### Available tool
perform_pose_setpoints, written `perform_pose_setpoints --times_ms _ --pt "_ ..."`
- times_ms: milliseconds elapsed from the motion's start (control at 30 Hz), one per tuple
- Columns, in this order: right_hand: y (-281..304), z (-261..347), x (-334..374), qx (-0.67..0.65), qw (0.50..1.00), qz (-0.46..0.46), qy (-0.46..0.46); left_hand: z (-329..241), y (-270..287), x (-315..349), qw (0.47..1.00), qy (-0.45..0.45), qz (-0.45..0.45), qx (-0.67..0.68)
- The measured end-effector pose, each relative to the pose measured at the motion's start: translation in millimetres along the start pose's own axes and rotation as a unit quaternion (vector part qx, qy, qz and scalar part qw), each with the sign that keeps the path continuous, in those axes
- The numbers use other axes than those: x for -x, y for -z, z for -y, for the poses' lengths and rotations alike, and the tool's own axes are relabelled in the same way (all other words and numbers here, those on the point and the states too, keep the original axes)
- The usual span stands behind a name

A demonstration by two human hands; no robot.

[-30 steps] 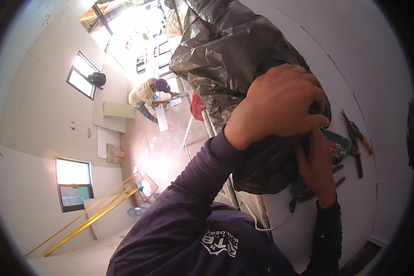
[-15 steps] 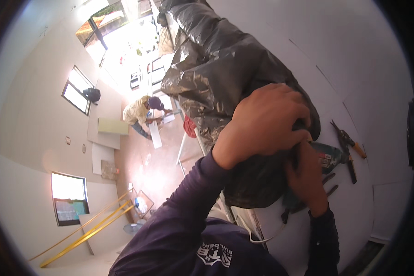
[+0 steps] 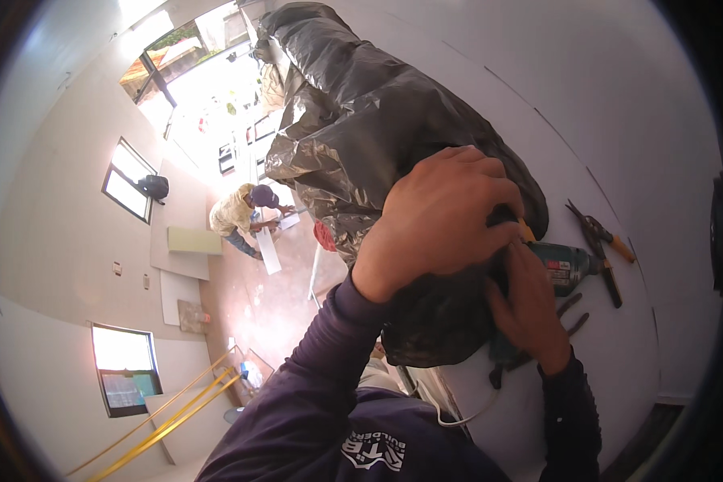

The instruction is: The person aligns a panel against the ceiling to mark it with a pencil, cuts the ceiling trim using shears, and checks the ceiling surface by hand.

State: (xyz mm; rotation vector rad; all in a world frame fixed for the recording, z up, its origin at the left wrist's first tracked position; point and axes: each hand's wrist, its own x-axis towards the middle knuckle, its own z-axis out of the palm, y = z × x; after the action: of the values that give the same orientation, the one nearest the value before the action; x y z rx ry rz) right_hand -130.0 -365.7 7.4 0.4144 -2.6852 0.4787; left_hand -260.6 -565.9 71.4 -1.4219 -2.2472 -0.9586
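Observation:
A long bundle of black plastic sheeting (image 3: pixel 426 104) runs from the far end down to my body. My left hand (image 3: pixel 450 221) lies over its near end, knuckles up and fingers curled into the plastic. Close against it, my right hand (image 3: pixel 528 301) pinches the same plastic between thumb and fingers; the exact grip is partly hidden. Just beyond my right fingers lies a green power drill (image 3: pixel 566 267), its lower part behind my hand. A small yellow piece (image 3: pixel 526 230) shows beside my left fingertips. A pale cord (image 3: pixel 470 419) runs beneath my right wrist.
Snips with orange handles (image 3: pixel 598 241) rest on the pale surface to the right, and dark plier handles (image 3: pixel 574 315) lie nearer. Far below left, a person (image 3: pixel 237 213) bends over white strips (image 3: pixel 268 251). Yellow bars (image 3: pixel 169 422) lean at lower left.
The view has shifted slightly, moving the bundle a little left in the picture. Both hands stay on the plastic, and more of the drill shows beside my right fingers.

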Motion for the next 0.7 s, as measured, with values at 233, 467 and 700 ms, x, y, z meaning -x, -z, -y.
perform_pose_setpoints --times_ms 233,467,700 --pt "1.2 2.9 -0.5 0.001 1.0 0.01 -0.012 -2.5 1.2 0.7 1.0 -0.003 -0.001 -0.007" --pt "1.1 2.2 -2.7 0.005 1.0 0.009 -0.007 -1.5 0.7 -0.1 1.0 0.0 0.004 -0.007" --pt "3.1 3.3 -3.7 0.008 0.999 0.034 -0.015 -0.7 0.4 0.2 1.0 0.0 0.006 -0.004"
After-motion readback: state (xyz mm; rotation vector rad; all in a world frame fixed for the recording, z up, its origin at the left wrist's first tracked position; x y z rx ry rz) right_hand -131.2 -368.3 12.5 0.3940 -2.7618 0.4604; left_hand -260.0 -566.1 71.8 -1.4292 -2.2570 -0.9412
